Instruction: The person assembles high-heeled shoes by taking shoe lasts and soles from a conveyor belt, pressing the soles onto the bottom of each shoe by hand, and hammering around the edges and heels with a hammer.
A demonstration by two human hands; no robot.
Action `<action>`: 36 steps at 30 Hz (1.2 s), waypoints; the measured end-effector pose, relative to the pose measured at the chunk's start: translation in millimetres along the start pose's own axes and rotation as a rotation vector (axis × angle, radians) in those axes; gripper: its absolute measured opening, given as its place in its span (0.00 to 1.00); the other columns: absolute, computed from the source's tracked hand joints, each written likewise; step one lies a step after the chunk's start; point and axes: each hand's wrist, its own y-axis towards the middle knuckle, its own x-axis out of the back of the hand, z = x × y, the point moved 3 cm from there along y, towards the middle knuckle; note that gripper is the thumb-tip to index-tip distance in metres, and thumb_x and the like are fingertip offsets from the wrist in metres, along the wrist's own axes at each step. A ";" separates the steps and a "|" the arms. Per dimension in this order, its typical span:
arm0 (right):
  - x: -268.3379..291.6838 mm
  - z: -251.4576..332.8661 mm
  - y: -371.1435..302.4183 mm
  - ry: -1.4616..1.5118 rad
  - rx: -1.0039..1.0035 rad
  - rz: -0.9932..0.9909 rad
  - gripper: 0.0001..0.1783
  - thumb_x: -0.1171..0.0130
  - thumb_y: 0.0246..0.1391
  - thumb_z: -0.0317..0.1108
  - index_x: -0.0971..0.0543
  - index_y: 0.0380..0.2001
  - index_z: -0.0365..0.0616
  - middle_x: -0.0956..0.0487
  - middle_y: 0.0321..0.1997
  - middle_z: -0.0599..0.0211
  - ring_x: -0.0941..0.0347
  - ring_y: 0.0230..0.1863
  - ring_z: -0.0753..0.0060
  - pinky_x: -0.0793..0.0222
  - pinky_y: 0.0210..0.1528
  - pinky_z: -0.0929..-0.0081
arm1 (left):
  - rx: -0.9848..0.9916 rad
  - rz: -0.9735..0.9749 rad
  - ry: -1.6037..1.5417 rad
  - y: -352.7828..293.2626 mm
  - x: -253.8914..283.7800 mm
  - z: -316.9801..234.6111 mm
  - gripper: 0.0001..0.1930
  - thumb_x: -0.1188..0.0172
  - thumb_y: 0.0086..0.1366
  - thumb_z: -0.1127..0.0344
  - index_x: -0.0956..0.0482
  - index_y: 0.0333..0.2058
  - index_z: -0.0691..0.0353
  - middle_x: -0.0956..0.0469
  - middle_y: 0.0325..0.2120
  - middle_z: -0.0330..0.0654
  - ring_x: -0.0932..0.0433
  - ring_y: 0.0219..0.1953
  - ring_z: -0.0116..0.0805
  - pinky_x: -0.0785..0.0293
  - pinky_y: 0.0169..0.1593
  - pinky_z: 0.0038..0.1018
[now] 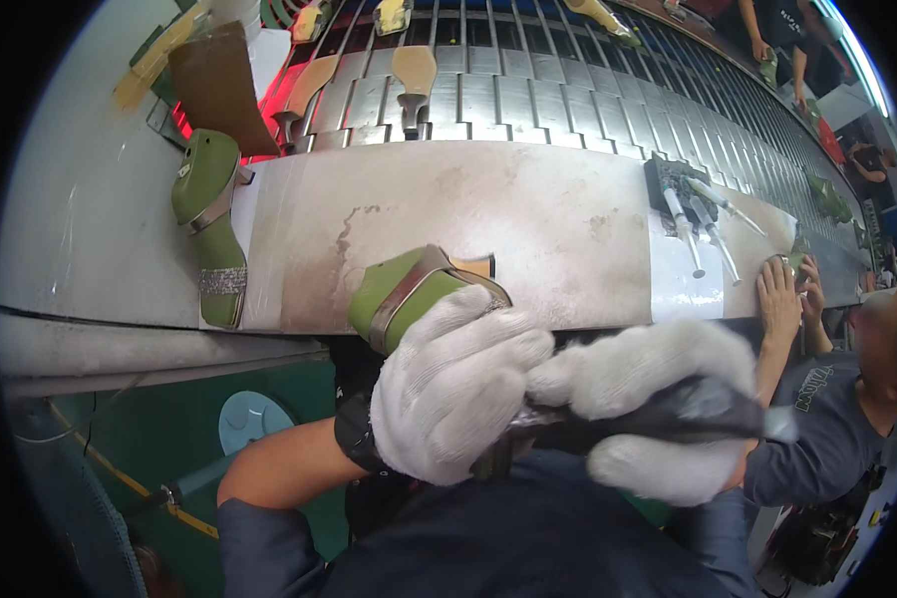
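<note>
My left hand, in a white knit glove, is closed around a green shoe last with a brown strap across it and a tan sole edge. The last lies at the bench's front edge, its lower part hidden behind the glove. Close beside it, my right hand, also gloved and smeared by motion, grips a long dark tool. That tool's narrow, shiny end points toward the left glove; its exact kind is too blurred to tell. A second strapped green last lies on the bench at left.
Beyond the bench runs a slatted metal conveyor carrying tan sole pieces. Several syringes rest in a black holder at right. A co-worker's hands work at the right end. A brown board leans at far left.
</note>
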 end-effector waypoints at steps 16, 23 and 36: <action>8.2 -102.9 -2.7 0.000 -0.263 -0.313 0.17 0.31 0.59 0.21 0.20 0.51 0.33 0.13 0.56 0.44 0.14 0.60 0.52 0.22 0.69 0.55 | 0.090 -0.021 0.548 -82.6 -37.2 81.3 0.32 0.34 0.73 0.53 0.32 0.67 0.65 0.24 0.63 0.57 0.23 0.66 0.61 0.49 0.79 0.64; 27.3 -104.5 25.7 -0.041 -0.116 -0.227 0.19 0.27 0.63 0.22 0.19 0.55 0.36 0.11 0.55 0.49 0.13 0.58 0.61 0.17 0.63 0.63 | 0.313 0.249 0.459 -65.7 -31.3 74.9 0.28 0.37 0.76 0.46 0.29 0.61 0.62 0.20 0.57 0.54 0.21 0.62 0.58 0.49 0.78 0.64; 12.2 -95.0 48.7 -0.251 -0.157 0.025 0.14 0.28 0.51 0.17 0.15 0.43 0.36 0.11 0.51 0.45 0.12 0.57 0.46 0.17 0.63 0.54 | 0.211 -0.008 0.485 -84.5 -36.6 76.5 0.26 0.31 0.68 0.69 0.28 0.62 0.58 0.24 0.62 0.51 0.23 0.67 0.54 0.45 0.80 0.65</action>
